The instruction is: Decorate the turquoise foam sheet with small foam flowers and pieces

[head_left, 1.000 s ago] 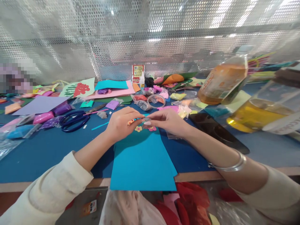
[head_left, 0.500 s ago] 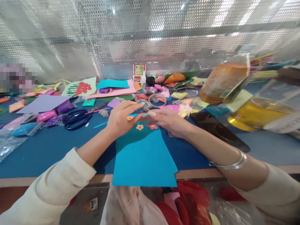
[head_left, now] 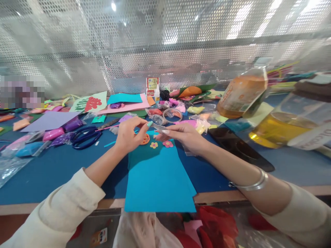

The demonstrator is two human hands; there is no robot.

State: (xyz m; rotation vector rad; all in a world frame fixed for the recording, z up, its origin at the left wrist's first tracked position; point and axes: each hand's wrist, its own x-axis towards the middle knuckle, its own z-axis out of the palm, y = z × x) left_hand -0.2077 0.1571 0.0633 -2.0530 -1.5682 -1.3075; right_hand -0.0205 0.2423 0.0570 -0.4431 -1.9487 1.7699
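My left hand (head_left: 130,135) is closed in a pinch over the far end of the blue paper (head_left: 160,175). A tiny mint-green bit (head_left: 149,124), which looks like modelling clay, shows at its fingertips. To its right, my right hand (head_left: 184,136) pinches a small clear plastic bag (head_left: 159,127); its contents are too small to make out. On the paper beneath the hands lie an orange round piece with dots (head_left: 145,139), a yellow flower (head_left: 153,145) and a pink flower (head_left: 168,144). The paper's near end hangs over the table edge.
Dark-blue scissors (head_left: 86,137) lie to the left among several bags of coloured clay (head_left: 53,134). A tape roll (head_left: 172,115) is behind my right hand. A black phone (head_left: 240,148), an orange-drink bottle (head_left: 244,91) and a container of yellow liquid (head_left: 281,127) are at right.
My hands have come slightly apart, the left one drawing back left with the mint-green bit. More of the orange piece and the clear bag now shows.
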